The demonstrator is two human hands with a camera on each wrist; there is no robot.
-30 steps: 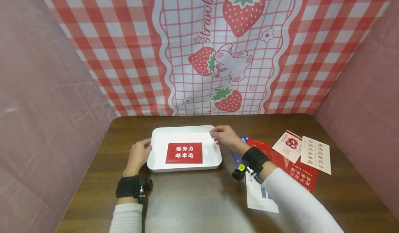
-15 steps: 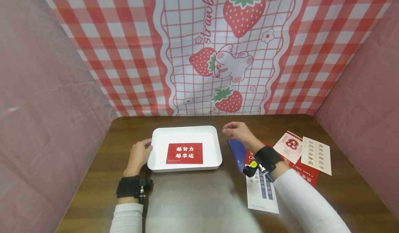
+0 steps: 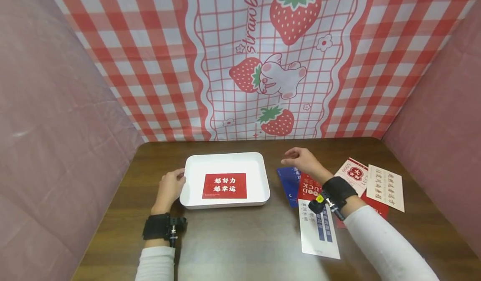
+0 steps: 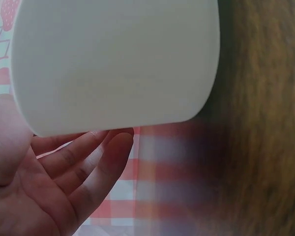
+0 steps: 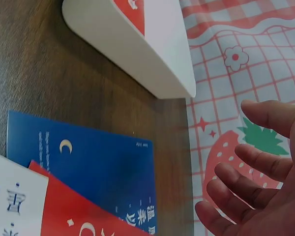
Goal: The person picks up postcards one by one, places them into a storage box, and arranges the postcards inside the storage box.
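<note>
A white tray (image 3: pixel 225 203) lies on the table, and inside it is a red card (image 3: pixel 224 186) with white characters. My left hand (image 3: pixel 172 188) rests at the tray's left rim. In the left wrist view, its relaxed fingers (image 4: pixel 86 169) reach the edge of the tray's wall (image 4: pixel 118 64), which partly hides them. My right hand (image 3: pixel 303 160) hovers to the right of the tray, above the pile of cards, with fingers loosely bent and nothing between them. Nearest below it lies a blue card (image 5: pixel 93 152) with a moon, partly covered by a red card (image 5: pixel 78 206).
Several cards overlap on the right: a white and blue one (image 3: pixel 319 239), a cream one with a red emblem (image 3: pixel 353 174) and a cream one with dark characters (image 3: pixel 386 187). A checked strawberry cloth (image 3: pixel 278 64) hangs behind the wooden table (image 3: pixel 233 239).
My right hand has moved right, from over the tray's right rim to above the cards, uncovering more of the blue card. My left hand stays at the tray's left rim.
</note>
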